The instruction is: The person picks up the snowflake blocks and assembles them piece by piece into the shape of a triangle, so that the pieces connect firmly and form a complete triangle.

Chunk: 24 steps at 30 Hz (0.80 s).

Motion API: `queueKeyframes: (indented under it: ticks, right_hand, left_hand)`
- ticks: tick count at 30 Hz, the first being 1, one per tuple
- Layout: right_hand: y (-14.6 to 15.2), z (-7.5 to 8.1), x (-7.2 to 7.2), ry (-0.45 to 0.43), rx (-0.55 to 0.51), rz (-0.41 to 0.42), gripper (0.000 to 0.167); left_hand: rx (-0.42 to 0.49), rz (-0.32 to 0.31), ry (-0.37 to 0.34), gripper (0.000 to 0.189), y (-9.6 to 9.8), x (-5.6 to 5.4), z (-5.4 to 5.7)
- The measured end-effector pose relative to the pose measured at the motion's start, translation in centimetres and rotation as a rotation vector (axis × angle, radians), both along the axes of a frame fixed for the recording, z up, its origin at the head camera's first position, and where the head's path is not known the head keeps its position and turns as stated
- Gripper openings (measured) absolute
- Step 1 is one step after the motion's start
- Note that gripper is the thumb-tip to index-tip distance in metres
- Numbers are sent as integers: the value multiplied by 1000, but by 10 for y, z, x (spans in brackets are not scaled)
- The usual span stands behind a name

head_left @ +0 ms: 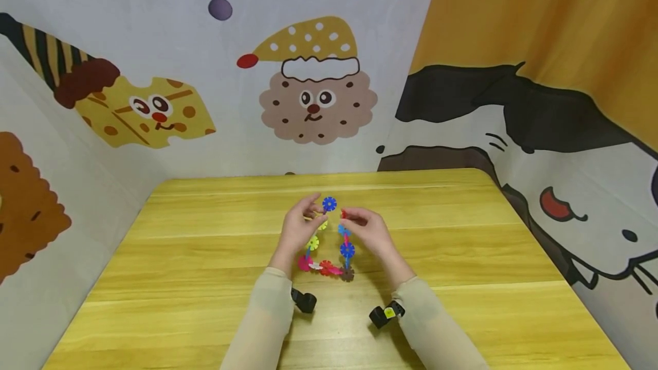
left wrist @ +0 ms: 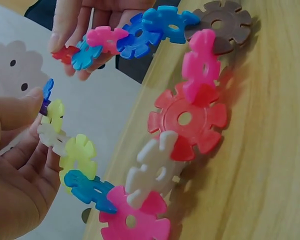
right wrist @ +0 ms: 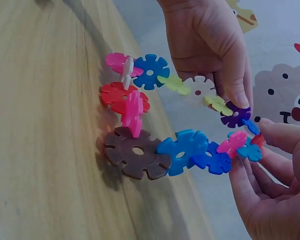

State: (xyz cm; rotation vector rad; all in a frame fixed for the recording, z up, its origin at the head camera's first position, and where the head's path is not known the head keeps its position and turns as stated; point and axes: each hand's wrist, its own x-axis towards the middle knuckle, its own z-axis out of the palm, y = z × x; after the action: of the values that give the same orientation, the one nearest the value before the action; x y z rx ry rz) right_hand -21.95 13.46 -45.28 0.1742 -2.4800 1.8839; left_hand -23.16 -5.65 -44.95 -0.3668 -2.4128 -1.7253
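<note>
Slotted, flower-shaped plastic discs are joined edge to edge into one U-shaped chain [left wrist: 184,118] of several colours. Its bend, with a brown disc [right wrist: 138,151] and a pink disc [left wrist: 132,220], hangs low over the table. At one end my left hand [head_left: 297,227] pinches a purple disc [right wrist: 234,115] between thumb and fingers, and a blue disc [head_left: 329,204] juts out past it. The other end is in my right hand [head_left: 369,228], whose thumb and finger pinch a small red disc [left wrist: 65,54]. The two chain ends are close together, with yellow, white and blue discs trailing below.
The wood-grain table [head_left: 169,278] spreads out beneath both arms. Behind it hangs a pale cloth backdrop [head_left: 231,119] with cartoon figures. Black wrist cameras are strapped at the left cuff [head_left: 304,301] and the right cuff [head_left: 386,313].
</note>
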Motion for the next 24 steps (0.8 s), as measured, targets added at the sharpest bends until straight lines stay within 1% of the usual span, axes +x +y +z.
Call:
queueKeyframes:
  ticks: [4, 7, 12, 16, 19, 24]
  right_hand:
    - [-3, 3, 0, -17, 14, 29, 36]
    - [-4, 5, -1, -36, 18, 42, 35]
    - [-4, 5, -2, -45, 15, 63, 32]
    - [-4, 6, -3, -51, 37, 91, 32]
    - [-4, 6, -3, -62, 63, 102, 33]
    - [-4, 6, -4, -80, 67, 125, 34]
  left_hand:
    - [-33, -38, 38, 45, 1, 0, 0]
    - [-39, -41, 44, 42, 1, 1, 0]
    - [-35, -47, 26, 45, 2, 3, 0]
    - [-41, -62, 5, 48, 2, 4, 1]
    - [-42, -81, 3, 48, 2, 4, 1]
    - [-46, -92, -6, 45, 2, 5, -1]
